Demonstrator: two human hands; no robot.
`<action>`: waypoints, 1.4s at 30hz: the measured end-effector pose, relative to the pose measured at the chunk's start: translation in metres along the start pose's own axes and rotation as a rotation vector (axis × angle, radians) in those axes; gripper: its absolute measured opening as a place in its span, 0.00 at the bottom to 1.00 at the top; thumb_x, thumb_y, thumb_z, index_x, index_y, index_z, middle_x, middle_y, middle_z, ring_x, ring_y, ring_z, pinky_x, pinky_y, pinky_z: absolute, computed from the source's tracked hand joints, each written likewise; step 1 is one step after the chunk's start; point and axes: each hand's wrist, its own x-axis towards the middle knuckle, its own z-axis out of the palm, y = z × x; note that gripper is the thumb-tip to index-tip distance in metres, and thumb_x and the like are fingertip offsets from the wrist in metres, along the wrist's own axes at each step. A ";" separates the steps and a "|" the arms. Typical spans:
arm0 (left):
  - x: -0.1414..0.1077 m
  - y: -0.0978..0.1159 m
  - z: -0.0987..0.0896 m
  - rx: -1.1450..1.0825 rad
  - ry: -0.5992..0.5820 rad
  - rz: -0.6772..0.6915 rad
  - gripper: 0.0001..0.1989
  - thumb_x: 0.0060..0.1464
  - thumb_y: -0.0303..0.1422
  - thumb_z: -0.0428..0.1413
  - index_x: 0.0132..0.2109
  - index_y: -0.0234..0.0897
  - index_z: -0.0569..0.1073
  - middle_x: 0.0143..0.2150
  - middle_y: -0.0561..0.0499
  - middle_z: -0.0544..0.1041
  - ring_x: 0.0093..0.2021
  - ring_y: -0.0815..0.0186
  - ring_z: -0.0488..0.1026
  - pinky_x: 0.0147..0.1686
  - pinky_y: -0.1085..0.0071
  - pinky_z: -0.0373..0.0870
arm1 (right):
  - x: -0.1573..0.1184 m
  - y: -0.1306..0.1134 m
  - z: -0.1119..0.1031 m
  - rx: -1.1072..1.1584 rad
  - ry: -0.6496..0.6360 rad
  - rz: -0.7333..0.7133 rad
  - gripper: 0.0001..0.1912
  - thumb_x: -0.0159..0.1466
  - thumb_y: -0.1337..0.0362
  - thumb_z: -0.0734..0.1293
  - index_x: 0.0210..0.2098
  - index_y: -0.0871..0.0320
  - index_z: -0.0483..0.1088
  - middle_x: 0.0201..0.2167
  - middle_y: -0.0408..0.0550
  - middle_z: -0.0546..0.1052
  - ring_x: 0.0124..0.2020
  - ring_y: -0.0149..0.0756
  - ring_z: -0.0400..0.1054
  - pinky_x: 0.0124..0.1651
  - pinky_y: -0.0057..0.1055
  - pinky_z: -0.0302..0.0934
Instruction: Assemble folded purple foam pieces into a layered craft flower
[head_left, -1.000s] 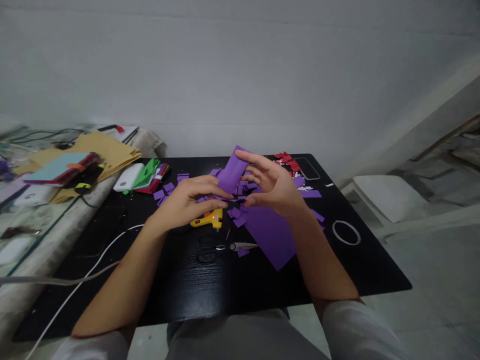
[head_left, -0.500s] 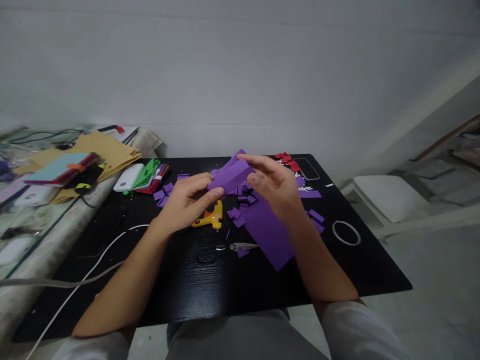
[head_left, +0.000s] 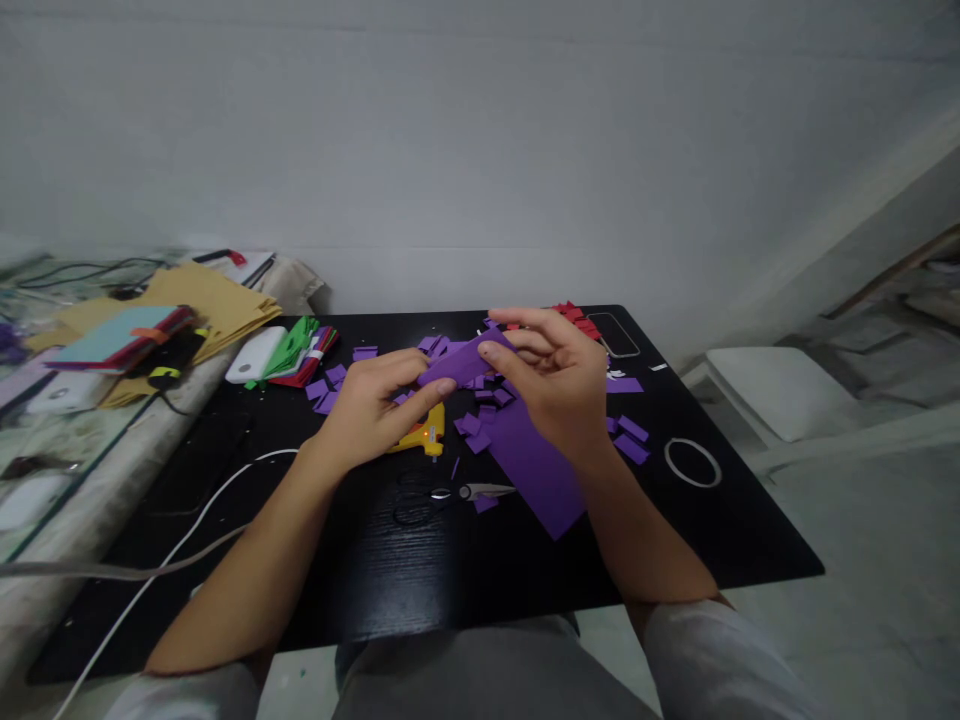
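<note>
A folded strip of purple paper is held up over the black table, slanting up to the right. My left hand pinches its left end between thumb and fingers. At the right end, my right hand grips it with thumb and fingers. Below them lies a larger purple sheet, partly under my right forearm. Small purple pieces are scattered around it. A yellow glue gun with a lit orange light rests by my left hand. Black-handled scissors lie nearer to me.
Red paper pieces and a rectangular frame lie at the back right of the black table. A pale ring sits near the right edge. At left are a white cable, bundled coloured sheets and brown paper.
The purple paper has gone from a taller, partly open fold to a narrower, flatter strip. My right hand has shifted slightly, its fingers closing along the paper's right end.
</note>
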 end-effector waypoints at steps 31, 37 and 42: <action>-0.009 0.002 0.011 0.015 0.336 0.026 0.15 0.61 0.32 0.66 0.55 0.44 0.81 0.47 0.50 0.86 0.42 0.66 0.82 0.43 0.70 0.79 | -0.001 0.000 0.007 0.073 0.023 0.050 0.10 0.59 0.65 0.79 0.41 0.53 0.83 0.37 0.43 0.87 0.40 0.35 0.84 0.46 0.32 0.81; -0.005 0.005 0.011 0.050 0.370 0.148 0.19 0.61 0.26 0.66 0.57 0.50 0.82 0.45 0.53 0.87 0.39 0.68 0.82 0.40 0.70 0.78 | -0.005 -0.002 0.010 0.074 0.049 0.051 0.12 0.60 0.63 0.78 0.44 0.53 0.81 0.36 0.42 0.86 0.40 0.35 0.83 0.46 0.33 0.81; -0.006 0.004 0.012 0.035 0.396 0.147 0.21 0.60 0.25 0.66 0.58 0.51 0.82 0.43 0.53 0.87 0.37 0.68 0.81 0.37 0.70 0.77 | -0.008 -0.001 0.016 0.063 0.133 -0.009 0.11 0.62 0.64 0.77 0.44 0.52 0.78 0.35 0.40 0.85 0.38 0.34 0.83 0.43 0.29 0.80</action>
